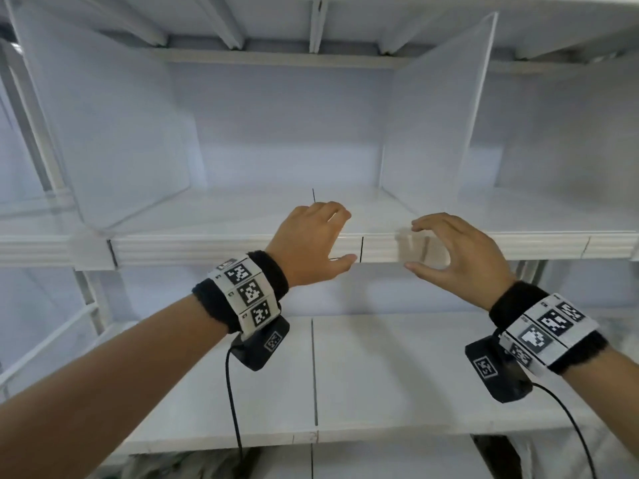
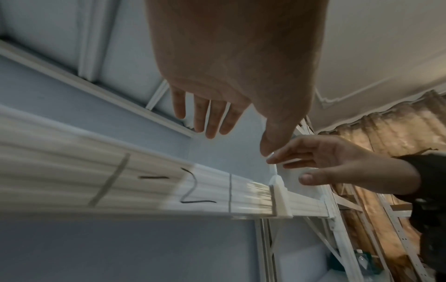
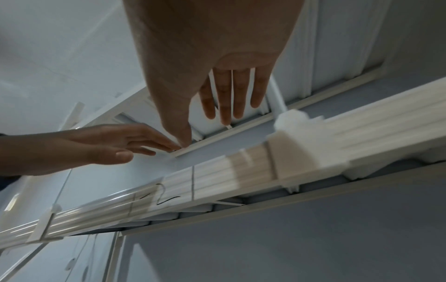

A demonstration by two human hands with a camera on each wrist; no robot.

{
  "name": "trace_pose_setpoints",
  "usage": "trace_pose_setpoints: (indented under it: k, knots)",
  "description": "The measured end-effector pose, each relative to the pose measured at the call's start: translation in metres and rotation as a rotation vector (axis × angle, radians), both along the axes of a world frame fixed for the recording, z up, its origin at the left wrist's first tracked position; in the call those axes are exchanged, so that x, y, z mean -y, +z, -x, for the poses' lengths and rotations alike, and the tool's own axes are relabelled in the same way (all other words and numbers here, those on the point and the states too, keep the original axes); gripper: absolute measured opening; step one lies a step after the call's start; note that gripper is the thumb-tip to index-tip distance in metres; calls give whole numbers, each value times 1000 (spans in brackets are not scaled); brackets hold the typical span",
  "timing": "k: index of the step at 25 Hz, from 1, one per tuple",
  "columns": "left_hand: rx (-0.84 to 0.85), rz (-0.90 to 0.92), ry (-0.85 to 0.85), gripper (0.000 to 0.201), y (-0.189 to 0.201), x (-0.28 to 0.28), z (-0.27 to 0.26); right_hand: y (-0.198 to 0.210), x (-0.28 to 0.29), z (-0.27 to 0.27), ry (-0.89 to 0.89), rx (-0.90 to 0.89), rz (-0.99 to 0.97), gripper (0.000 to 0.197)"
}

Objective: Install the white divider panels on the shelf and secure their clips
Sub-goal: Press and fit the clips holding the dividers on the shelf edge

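Note:
Two translucent white divider panels stand on the upper shelf [image 1: 207,248]: the left panel [image 1: 103,133] and the right panel [image 1: 432,126]. A white clip [image 1: 413,248] sits on the shelf's front rail below the right panel, also visible as the clip [image 2: 281,198] and the clip [image 3: 292,145]. My right hand [image 1: 449,236] hovers at this clip, thumb below and fingers above; both wrist views show its fingers straight and apart from the clip. My left hand [image 1: 321,236] is spread over the rail's edge, holding nothing.
Another clip [image 1: 91,248] holds the left panel's foot on the rail. Black marks reading "1-2" [image 2: 154,183] are drawn on the rail. A lower shelf [image 1: 380,375] lies beneath my wrists, and another shelf's underside [image 1: 276,60] hangs overhead.

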State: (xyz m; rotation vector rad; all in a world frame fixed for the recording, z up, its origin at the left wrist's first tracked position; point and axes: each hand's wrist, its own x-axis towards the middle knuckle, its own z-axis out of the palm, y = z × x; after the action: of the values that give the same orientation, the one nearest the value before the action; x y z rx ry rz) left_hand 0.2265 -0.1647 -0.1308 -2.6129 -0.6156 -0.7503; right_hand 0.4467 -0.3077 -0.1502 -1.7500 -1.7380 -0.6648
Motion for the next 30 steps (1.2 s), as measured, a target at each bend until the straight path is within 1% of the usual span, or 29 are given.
trace_pose_setpoints:
  k: [2, 4, 7, 8, 10, 11, 12, 13, 14, 16, 18, 21, 24, 27, 30]
  knots:
    - [-21, 9, -19, 75, 1, 7, -26, 1, 8, -19, -23, -30, -30, 50]
    - [-39, 22, -48, 73, 0, 12, -49, 1, 13, -35, -67, -30, -74, 52]
    - [-55, 26, -82, 69, -1, 16, -79, 6, 17, -59, -167, -30, -74, 62]
    - [-59, 26, -86, 67, -2, 16, -89, 8, 16, -68, -193, -28, -25, 69]
    - [-67, 41, -96, 65, -9, 18, -109, 5, 13, -82, -215, 8, 159, 82]
    - [-77, 49, -109, 65, -12, 19, -118, 1, 12, -87, -212, 17, 240, 86]
    - [-91, 51, -120, 66, -16, 20, -127, -5, 10, -89, -201, 16, 280, 88]
    - [-97, 59, -130, 68, -22, 20, -132, -11, 7, -89, -182, 9, 281, 87]
    - [-93, 63, -134, 71, -29, 20, -138, -19, 4, -91, -167, 10, 247, 86]
    - [-48, 31, -102, 76, -39, 23, -145, -28, 1, -95, -153, 39, 116, 82]
    - [2, -9, -66, 76, -46, 24, -148, -29, 0, -98, -160, 97, 11, 76]
    - [84, -77, -30, 73, -53, 19, -157, -28, -7, -107, -108, 179, -51, 72]
    - [124, -112, 9, 71, -53, 18, -162, -29, -18, -116, -29, 232, -112, 68]
    - [175, -94, 0, 61, -53, 18, -168, -31, -27, -125, 36, 276, -181, 58]
    - [185, -109, -1, 54, -54, 16, -165, -35, -31, -131, 90, 281, -227, 56]
